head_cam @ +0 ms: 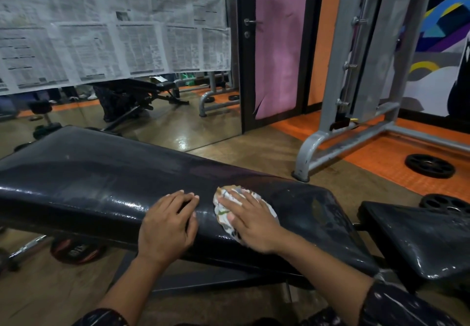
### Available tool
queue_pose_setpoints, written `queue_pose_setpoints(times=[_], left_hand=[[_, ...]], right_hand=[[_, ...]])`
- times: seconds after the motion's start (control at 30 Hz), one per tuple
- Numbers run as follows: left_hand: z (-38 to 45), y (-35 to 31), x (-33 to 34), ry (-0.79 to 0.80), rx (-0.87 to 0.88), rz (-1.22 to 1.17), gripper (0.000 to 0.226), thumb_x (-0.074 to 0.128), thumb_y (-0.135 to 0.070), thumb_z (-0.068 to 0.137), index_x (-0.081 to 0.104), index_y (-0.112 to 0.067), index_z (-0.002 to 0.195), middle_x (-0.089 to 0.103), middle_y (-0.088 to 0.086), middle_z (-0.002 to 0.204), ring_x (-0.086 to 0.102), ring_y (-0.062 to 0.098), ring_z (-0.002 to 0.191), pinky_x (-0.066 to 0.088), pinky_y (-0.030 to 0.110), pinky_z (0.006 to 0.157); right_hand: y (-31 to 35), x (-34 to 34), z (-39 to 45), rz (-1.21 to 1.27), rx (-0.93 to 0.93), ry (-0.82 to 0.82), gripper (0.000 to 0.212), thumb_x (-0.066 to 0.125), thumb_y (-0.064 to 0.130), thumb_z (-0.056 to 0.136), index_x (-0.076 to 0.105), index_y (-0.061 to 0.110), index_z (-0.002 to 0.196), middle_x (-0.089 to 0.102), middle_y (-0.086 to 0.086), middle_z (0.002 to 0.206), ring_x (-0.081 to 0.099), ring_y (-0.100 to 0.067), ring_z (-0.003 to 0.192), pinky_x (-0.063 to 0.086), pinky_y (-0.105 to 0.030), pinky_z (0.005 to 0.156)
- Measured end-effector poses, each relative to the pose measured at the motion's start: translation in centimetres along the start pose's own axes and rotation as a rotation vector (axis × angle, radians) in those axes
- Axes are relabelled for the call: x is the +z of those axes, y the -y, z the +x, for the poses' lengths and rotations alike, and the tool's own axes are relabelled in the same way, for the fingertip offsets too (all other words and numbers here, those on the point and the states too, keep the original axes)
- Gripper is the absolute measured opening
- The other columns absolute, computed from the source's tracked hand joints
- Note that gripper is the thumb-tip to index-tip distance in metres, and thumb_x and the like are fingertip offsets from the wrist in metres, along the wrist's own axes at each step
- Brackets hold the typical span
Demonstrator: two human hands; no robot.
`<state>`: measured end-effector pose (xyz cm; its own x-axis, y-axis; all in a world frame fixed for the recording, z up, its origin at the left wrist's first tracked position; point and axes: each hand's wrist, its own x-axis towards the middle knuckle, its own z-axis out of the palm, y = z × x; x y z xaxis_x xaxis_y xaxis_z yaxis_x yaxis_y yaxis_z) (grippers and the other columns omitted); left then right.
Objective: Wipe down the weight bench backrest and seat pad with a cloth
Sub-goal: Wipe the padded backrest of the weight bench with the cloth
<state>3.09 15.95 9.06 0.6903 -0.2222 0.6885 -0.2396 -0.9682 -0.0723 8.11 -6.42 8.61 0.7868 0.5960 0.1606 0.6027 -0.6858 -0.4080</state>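
The long black backrest [96, 173] of the weight bench runs across the view from the left to the lower right, its vinyl shiny with wet streaks. The separate black seat pad [417, 239] lies at the right. A crumpled white patterned cloth [223, 198] sits on the backrest's near side. My right hand [250, 220] presses flat on the cloth, fingers spread over it. My left hand [169, 222] rests palm down on the backrest just left of the cloth, holding nothing.
A grey metal rack frame [356, 127] stands behind the bench on the right. Black weight plates [429, 166] lie on the orange floor, and another plate [76, 250] under the bench at the left. A mirror with newspaper sheets [114, 33] covers the far wall.
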Motion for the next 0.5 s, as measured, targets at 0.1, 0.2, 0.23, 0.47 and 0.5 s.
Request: queue_pose_setpoints(times=[0.1, 0.2, 0.23, 0.47, 0.5], left_hand=[[-0.1, 0.0, 0.1, -0.015, -0.002, -0.011, 0.035, 0.048, -0.026, 0.090, 0.070, -0.014, 0.115, 0.068, 0.002, 0.112, 0.060, 0.021, 0.112, 0.047, 0.038, 0.096], [-0.1, -0.1, 0.1, -0.021, -0.007, -0.014, 0.035, 0.049, -0.025, 0.089, 0.071, -0.014, 0.114, 0.069, 0.002, 0.111, 0.061, 0.022, 0.111, 0.048, 0.038, 0.095], [0.0, -0.1, 0.1, -0.023, -0.009, -0.013, 0.035, 0.048, -0.026, 0.089, 0.071, -0.014, 0.113, 0.069, 0.002, 0.112, 0.061, 0.022, 0.111, 0.048, 0.038, 0.095], [-0.1, -0.3, -0.1, -0.052, -0.008, 0.000, 0.037, 0.048, -0.026, 0.086, 0.073, -0.013, 0.110, 0.071, 0.004, 0.112, 0.064, 0.024, 0.109, 0.046, 0.039, 0.096], [0.0, -0.3, -0.1, -0.051, -0.007, 0.000, 0.037, 0.047, -0.026, 0.087, 0.073, -0.013, 0.111, 0.071, 0.004, 0.111, 0.064, 0.024, 0.109, 0.046, 0.039, 0.095]], right_hand=[[-3.3, 0.0, -1.6, -0.016, -0.054, -0.031, 0.059, 0.008, 0.064, 0.092, 0.018, 0.048, 0.147, 0.016, 0.017, 0.159, 0.008, -0.009, 0.148, 0.010, -0.040, 0.120], [-5.9, -0.8, 0.9, -0.025, 0.140, -0.069, 0.058, 0.012, 0.054, 0.092, 0.025, 0.043, 0.147, 0.021, 0.014, 0.159, 0.013, -0.011, 0.148, 0.015, -0.044, 0.119], [-5.7, -1.1, 2.2, -0.012, 0.216, -0.052, 0.056, 0.015, 0.050, 0.093, 0.026, 0.042, 0.148, 0.019, 0.013, 0.160, 0.012, -0.014, 0.148, 0.014, -0.045, 0.119], [1.0, 0.1, 0.1, -0.003, 0.060, -0.031, 0.049, 0.019, 0.044, 0.100, 0.014, 0.046, 0.149, 0.009, 0.013, 0.162, 0.000, -0.019, 0.149, 0.005, -0.050, 0.118], [0.7, 0.3, -1.4, -0.003, 0.017, -0.053, 0.050, 0.015, 0.048, 0.098, 0.014, 0.047, 0.148, 0.010, 0.014, 0.161, 0.000, -0.016, 0.149, 0.006, -0.047, 0.118]])
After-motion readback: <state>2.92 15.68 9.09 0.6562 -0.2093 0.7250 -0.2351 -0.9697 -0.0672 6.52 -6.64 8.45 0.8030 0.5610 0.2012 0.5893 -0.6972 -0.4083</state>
